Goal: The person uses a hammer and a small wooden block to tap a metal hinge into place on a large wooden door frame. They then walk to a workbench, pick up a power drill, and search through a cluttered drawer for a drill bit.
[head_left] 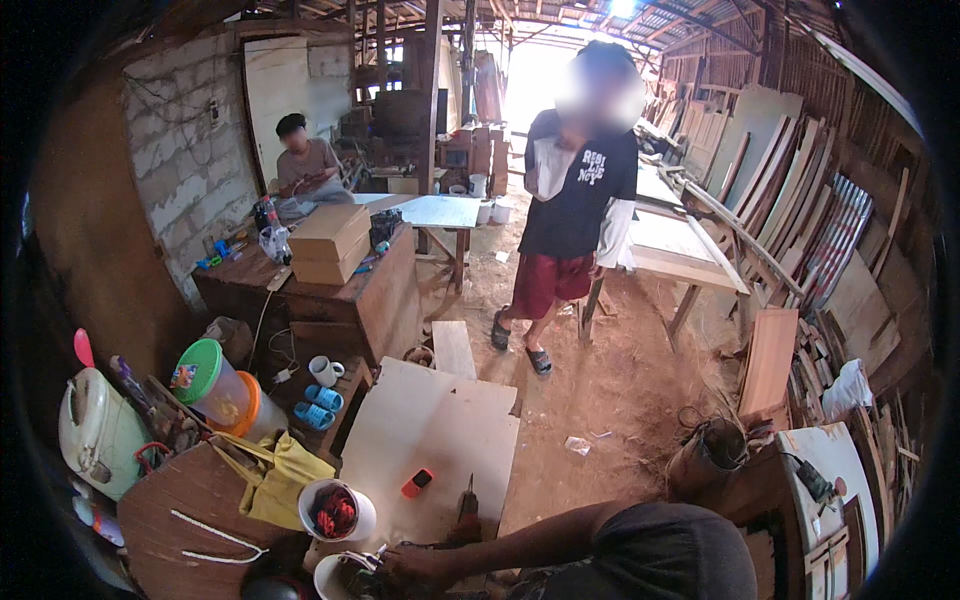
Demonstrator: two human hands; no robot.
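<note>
In the dim lower part of the head view, my right hand (405,565) reaches left to the rim of a white bucket (330,578). Its fingers look curled near a small pale piece I cannot make out. My left hand is out of view. Behind that bucket stands another white bucket (365,518) holding a tangle of red material (335,512). On a pale board (435,430) lie a small red and black device (417,483) and a dark power tool with a pointed bit (467,510). A yellow bag (285,480) rests left of the buckets.
A white cord (215,535) lies on brown wood at lower left. Blue slippers (320,407), a mug (323,370) and a green-lidded container (200,375) are nearby. One person (575,180) stands ahead; another (310,170) sits behind a cardboard box (330,243). Planks (775,190) lean right.
</note>
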